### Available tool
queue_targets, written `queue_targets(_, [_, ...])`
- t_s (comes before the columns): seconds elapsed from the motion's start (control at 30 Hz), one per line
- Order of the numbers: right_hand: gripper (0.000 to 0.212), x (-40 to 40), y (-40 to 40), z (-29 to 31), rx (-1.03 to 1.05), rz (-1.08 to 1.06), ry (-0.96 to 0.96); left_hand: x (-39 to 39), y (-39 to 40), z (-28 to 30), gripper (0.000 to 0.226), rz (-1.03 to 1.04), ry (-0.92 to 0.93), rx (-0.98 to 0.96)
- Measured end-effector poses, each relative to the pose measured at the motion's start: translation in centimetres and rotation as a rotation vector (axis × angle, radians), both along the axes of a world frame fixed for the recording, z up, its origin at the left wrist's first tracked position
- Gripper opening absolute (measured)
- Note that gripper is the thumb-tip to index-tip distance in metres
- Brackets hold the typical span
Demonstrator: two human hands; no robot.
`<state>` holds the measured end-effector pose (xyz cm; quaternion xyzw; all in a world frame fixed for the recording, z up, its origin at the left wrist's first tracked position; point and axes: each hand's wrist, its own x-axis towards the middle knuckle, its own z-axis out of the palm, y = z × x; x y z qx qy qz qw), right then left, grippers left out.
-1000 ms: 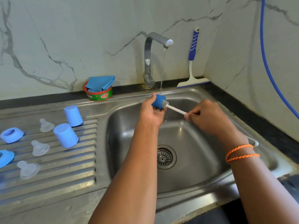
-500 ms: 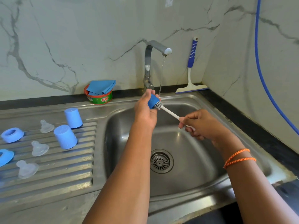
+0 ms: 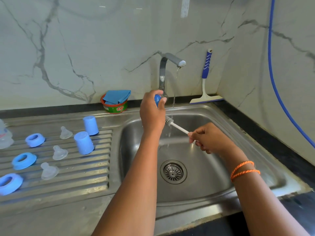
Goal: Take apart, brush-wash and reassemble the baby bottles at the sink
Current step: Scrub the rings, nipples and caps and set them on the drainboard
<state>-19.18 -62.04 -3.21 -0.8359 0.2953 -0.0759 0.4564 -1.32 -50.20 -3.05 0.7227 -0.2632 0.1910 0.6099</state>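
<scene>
Mid-wash: left hand (image 3: 150,113) fingers are curled around a small blue plastic bottle cap (image 3: 157,100) near the running steel tap (image 3: 170,68). Right hand (image 3: 207,138) pinches the thin white-handled bottle brush (image 3: 177,126), bristles out of the cap. Probably next: rinse it, park it on the ribbed draining counter (image 3: 68,181).

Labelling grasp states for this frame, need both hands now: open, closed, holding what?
Left hand: closed, gripping a small blue plastic bottle cap.
Right hand: closed, pinching the thin white-handled bristle brush.
</scene>
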Motion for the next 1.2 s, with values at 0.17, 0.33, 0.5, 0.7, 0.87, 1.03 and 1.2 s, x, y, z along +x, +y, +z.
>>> queue_targets(0.17, [0.032,2.0,2.3,-0.1,-0.170,-0.153,-0.153,0.2,2.4,1.6,0.020,-0.116,0.083,-0.007])
queue_targets(0.33, [0.028,3.9,7.1,1.6,-0.211,-0.096,-0.201,1.7,7.1,3.2,0.025,-0.214,0.137,-0.010])
queue_targets(0.5, [0.026,5.7,12.3,3.4,0.068,0.010,-0.237,1.7,13.8,4.5,0.025,-0.258,0.172,-0.045])
queue_targets(0.7, [0.023,7.4,18.9,3.6,0.135,0.035,-0.280,1.0,23.2,4.7,0.029,-0.302,0.200,0.122])
queue_targets(0.87, [0.022,8.3,23.0,2.8,0.093,0.057,-0.252,0.8,29.3,3.9,0.036,-0.277,0.190,0.326])
queue_targets(1.03, [0.021,9.2,25.1,2.9,0.112,0.064,-0.253,0.1,32.1,1.6,0.035,-0.232,0.229,0.551])
queue_targets(1.2, [0.022,9.4,25.7,2.6,0.094,0.072,-0.260,-1.0,31.6,1.2,0.036,-0.214,0.180,0.665])
